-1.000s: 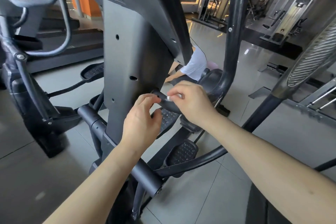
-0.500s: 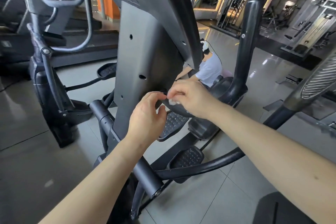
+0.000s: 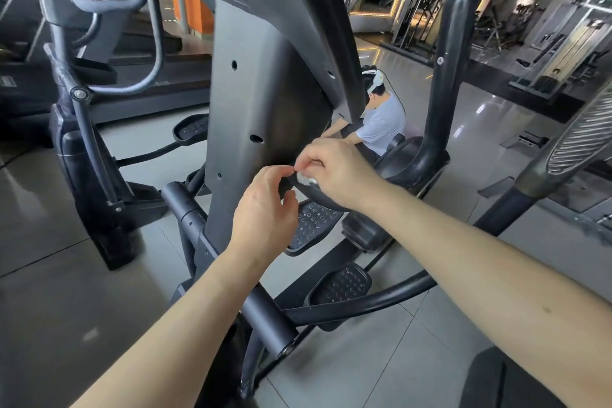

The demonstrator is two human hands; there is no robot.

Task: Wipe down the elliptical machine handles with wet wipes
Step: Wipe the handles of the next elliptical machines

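Note:
A short black curved handle (image 3: 323, 199) sticks out beside the elliptical's grey centre column (image 3: 261, 116). My right hand (image 3: 337, 172) curls over this handle and presses a small crumpled white wet wipe (image 3: 304, 178) against it. My left hand (image 3: 265, 209) is just left of it, fingers curled, its fingertips pinching at the edge of the wipe near the handle's end. Most of the wipe is hidden under my right fingers. A tall black upright handle (image 3: 452, 69) rises to the right.
Studded black pedals (image 3: 313, 225) sit below my hands. A dark crossbar (image 3: 261, 311) runs under my left forearm. Another person in a light shirt (image 3: 381, 126) crouches behind the machine. A second elliptical (image 3: 82, 129) stands left; a fan-like guard (image 3: 583, 142) stands right.
Both hands have stayed on the short handle, with the right hand shifting the wipe slightly along it. The left fingertips have come up to the wipe. The camera has tilted, lifting the view.

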